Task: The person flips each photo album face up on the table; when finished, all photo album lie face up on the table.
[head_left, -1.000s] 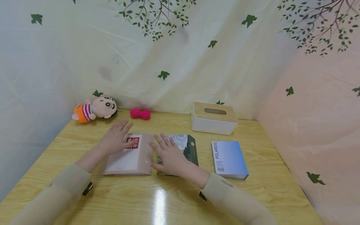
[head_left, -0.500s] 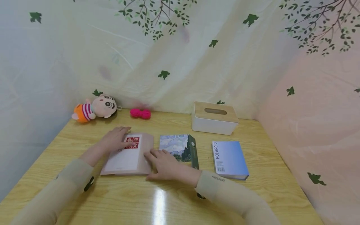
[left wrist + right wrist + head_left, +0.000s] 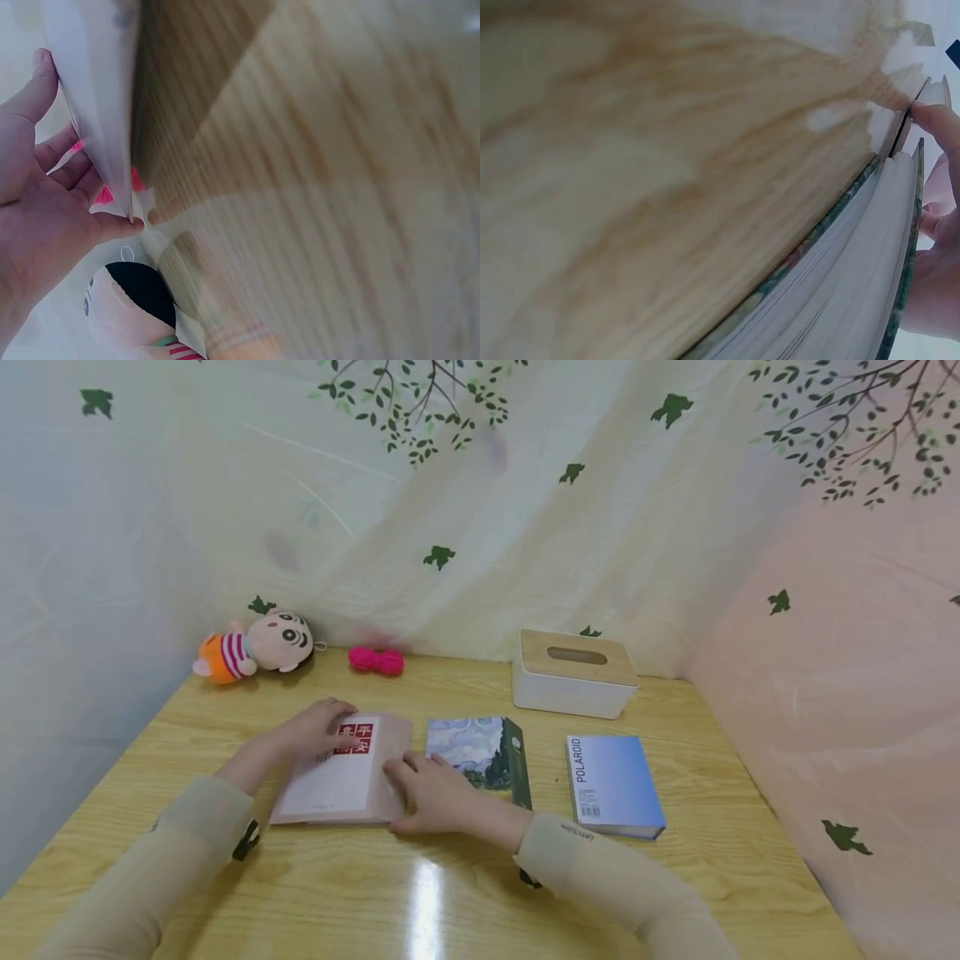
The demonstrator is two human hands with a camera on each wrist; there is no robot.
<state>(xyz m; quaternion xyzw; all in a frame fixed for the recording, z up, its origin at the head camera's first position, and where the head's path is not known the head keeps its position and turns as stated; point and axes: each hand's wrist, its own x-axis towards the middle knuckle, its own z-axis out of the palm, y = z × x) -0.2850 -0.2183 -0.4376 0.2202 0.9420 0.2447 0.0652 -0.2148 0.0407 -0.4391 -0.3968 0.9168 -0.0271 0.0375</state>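
A book [image 3: 337, 785] with a white cover, a red square of characters and a greyish spine lies flat on the left. My left hand [image 3: 318, 732] grips its far left corner, thumb on the cover; in the left wrist view the fingers [image 3: 67, 161] curl along its edge. At the near right corner my right hand [image 3: 438, 793] holds the same book, fingers on the spine side and thumb at the near edge. Beneath that hand lies a book with a landscape painting [image 3: 472, 743], partly covered; its pages [image 3: 817, 277] show in the right wrist view.
To the right lies a blue POLAROID book [image 3: 615, 781]. A tissue box [image 3: 573, 693] with a wooden lid stands behind. At the back left are a plush doll [image 3: 258, 647] and a pink bow-shaped thing [image 3: 377, 661]. Printed curtains [image 3: 480, 543] enclose the wooden table [image 3: 322, 893].
Both hands have come down from hovering onto the white book and taken hold of its edges. The right hand has moved left and nearer, uncovering more of the painted book.
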